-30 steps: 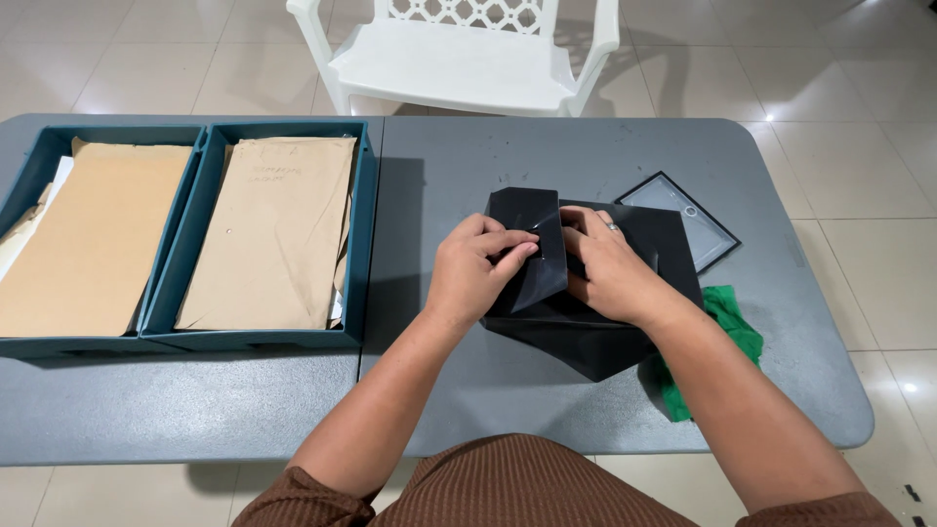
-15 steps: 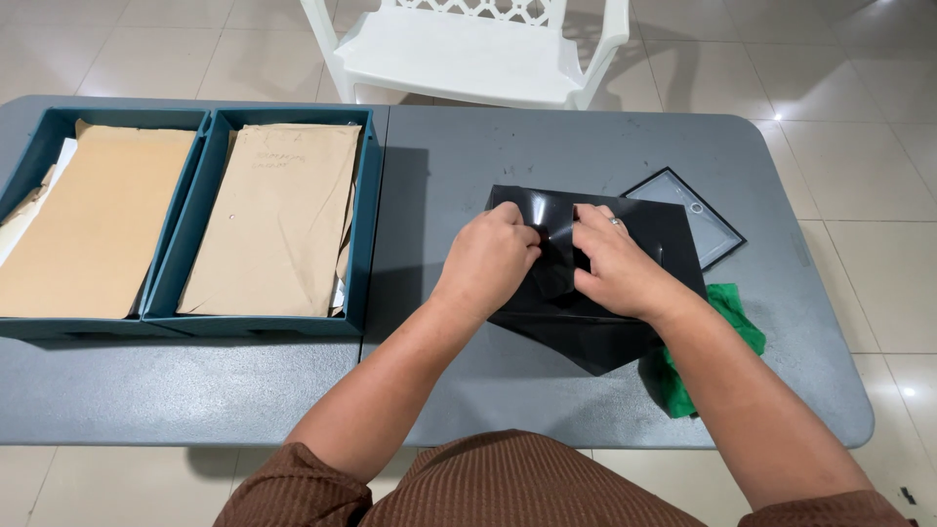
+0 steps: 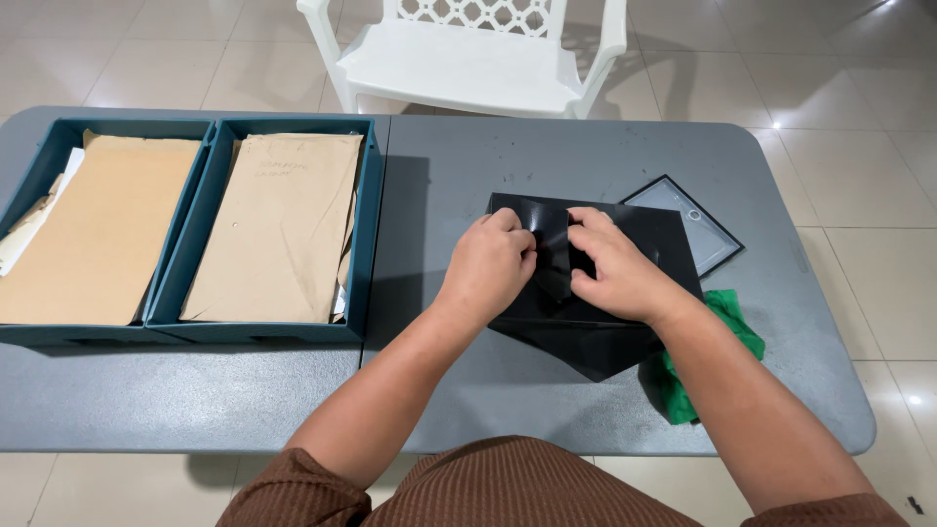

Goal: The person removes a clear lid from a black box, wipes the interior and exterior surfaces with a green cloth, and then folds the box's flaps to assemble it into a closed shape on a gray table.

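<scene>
Both hands pinch a fold of the black sheet (image 3: 625, 259), which lies toward the counter's right edge: left hand (image 3: 491, 265), right hand (image 3: 617, 270). Better to press the crease flat, evenly.

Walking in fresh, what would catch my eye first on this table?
Probably the two hands at the middle: the left hand and right hand both press on a glossy black sheet lying on the grey table. Next, two teal trays of brown envelopes at the left, and a green cloth under the right forearm.
</scene>
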